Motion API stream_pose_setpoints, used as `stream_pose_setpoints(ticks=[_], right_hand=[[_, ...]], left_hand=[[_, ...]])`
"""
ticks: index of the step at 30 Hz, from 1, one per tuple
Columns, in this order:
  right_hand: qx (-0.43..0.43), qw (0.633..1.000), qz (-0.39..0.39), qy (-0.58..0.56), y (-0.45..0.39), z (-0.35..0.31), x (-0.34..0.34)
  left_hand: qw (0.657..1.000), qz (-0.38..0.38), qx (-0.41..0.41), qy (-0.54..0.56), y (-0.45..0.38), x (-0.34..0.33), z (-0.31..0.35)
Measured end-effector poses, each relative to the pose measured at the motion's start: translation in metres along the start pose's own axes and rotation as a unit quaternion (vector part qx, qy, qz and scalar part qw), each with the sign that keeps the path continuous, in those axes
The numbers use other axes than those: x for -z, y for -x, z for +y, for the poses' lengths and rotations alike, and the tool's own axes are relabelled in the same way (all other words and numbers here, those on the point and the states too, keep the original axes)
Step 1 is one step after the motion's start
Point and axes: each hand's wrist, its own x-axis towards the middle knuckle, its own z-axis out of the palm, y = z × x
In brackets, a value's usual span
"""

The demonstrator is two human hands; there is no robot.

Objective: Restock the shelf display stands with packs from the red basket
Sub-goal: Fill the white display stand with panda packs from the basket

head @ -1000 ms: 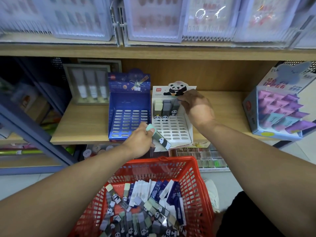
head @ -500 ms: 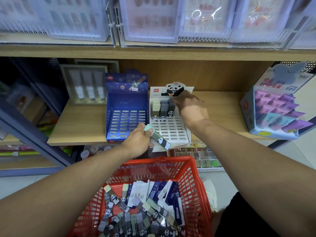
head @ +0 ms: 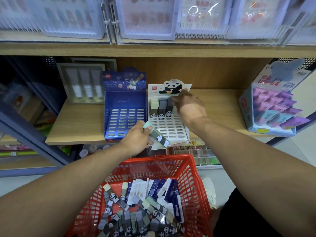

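Observation:
A white panda display stand [head: 171, 129] stands on the wooden shelf [head: 80, 129] beside an empty blue space-themed stand [head: 125, 120]. Three packs [head: 161, 105] stand upright in the white stand's back row. My right hand [head: 189, 104] reaches into that back row at the rightmost dark pack; whether it grips it is hidden. My left hand [head: 136, 139] holds a mint-capped panda pack [head: 157, 136] tilted over the white stand's front edge. The red basket [head: 191, 182] below holds several panda packs and blue and white packs.
A pastel box of purple and teal packets [head: 273, 106] sits at the shelf's right. A grey box with three tubes [head: 83, 84] stands at back left. Clear plastic cases [head: 153, 17] line the shelf above. Small items fill the lower shelf [head: 196, 154].
My right hand has shifted slightly left along the back row of the white stand. My left hand still holds the same pack in nearly the same place.

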Motion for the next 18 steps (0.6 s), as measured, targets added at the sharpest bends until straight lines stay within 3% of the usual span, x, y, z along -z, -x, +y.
stream_pose_setpoints(ticks=[3, 5, 7, 11, 14, 18], right_hand=[[0.067, 0.995, -0.024, -0.077, 0.007, 0.002, 0.009], [0.119, 0.962, -0.140, -0.200, 0.020, -0.001, 0.016], [0.168, 0.934, -0.206, -0.238, 0.031, -0.003, 0.015], [0.207, 0.923, -0.200, -0.254, 0.037, -0.003, 0.007], [0.216, 0.935, -0.177, -0.220, 0.037, -0.003, 0.010], [0.067, 0.973, -0.074, -0.208, 0.026, 0.013, 0.013]], left_hand=[[0.998, 0.038, -0.043, 0.020, 0.004, 0.001, 0.010], [0.996, 0.051, -0.070, 0.030, 0.005, 0.001, 0.015], [0.994, 0.053, -0.084, 0.041, 0.006, 0.000, 0.020], [0.994, 0.059, -0.088, 0.037, 0.011, -0.001, 0.026], [0.994, 0.072, -0.081, 0.023, 0.010, 0.002, 0.023], [0.970, 0.010, -0.124, -0.210, 0.014, 0.006, 0.013]])
